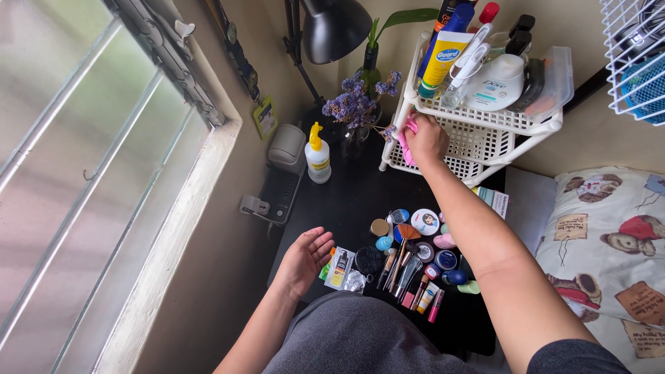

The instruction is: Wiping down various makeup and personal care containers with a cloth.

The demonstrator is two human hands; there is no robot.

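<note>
Your right hand (427, 138) is reaching forward to the white rack (485, 135), fingers curled and closed around a pink cloth (406, 142), and it is pressing that cloth against the front left edge of the rack's lower shelf. Your left hand (305, 260) is resting palm up near the front left of the black table (346, 201), fingers spread and loosely curved, gripping nothing.

Just right of your left hand, small sachets (341, 268) are lying flat, and beyond them a cluster of makeup (415, 256) is spreading across the table: round pots, brushes, tubes and a few pastel egg-shaped pieces, all packed close together.

The rack's upper shelf is holding bottles (478, 66), crowded and leaning against one another. Left of the rack, purple flowers (357, 104) are standing in a vase, touching the rack's corner post, with a black lamp (332, 28) hanging over them. A white bottle with a yellow cap (318, 156) is standing upright further left, beside a grey box (287, 147) by the window (90, 173). To your right, a bear-print pillow (609, 242) is lying beside the table.
</note>
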